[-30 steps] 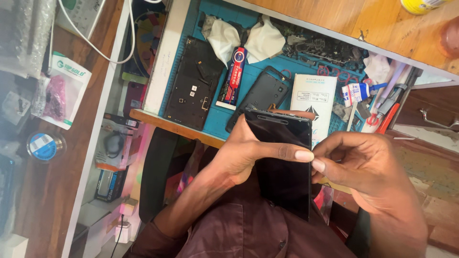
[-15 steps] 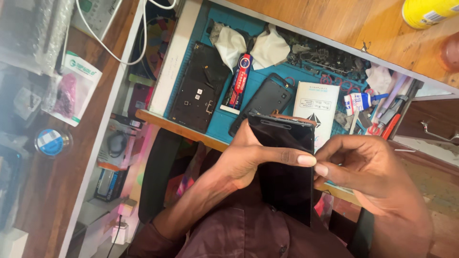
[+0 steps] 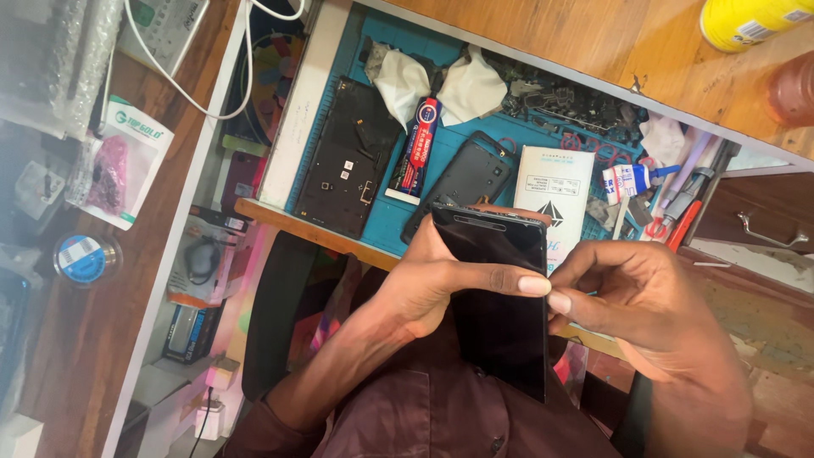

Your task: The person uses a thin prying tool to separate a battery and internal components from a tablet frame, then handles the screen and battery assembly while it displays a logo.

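My left hand (image 3: 432, 284) grips a black smartphone (image 3: 500, 314) from its left side, thumb laid across the dark screen. My right hand (image 3: 640, 309) pinches at the phone's right edge with fingertips, right where the left thumb ends. The phone is held upright above my lap, in front of the teal work mat (image 3: 386, 225). On the mat lie a black phone back frame (image 3: 348, 165), a second dark phone body (image 3: 466, 182), a red glue tube (image 3: 418, 146) and a white flat box (image 3: 555, 191).
White cloths (image 3: 441, 85) and small dark parts lie at the mat's far side, with tools and a small bottle (image 3: 632, 178) to the right. A yellow can (image 3: 750, 19) stands on the wooden top. White cables (image 3: 195, 93), packets and a tape roll (image 3: 85, 257) fill the left shelf.
The view has shifted slightly, so the mat and phone sit a little lower in frame. Both hands keep the same hold on the phone.
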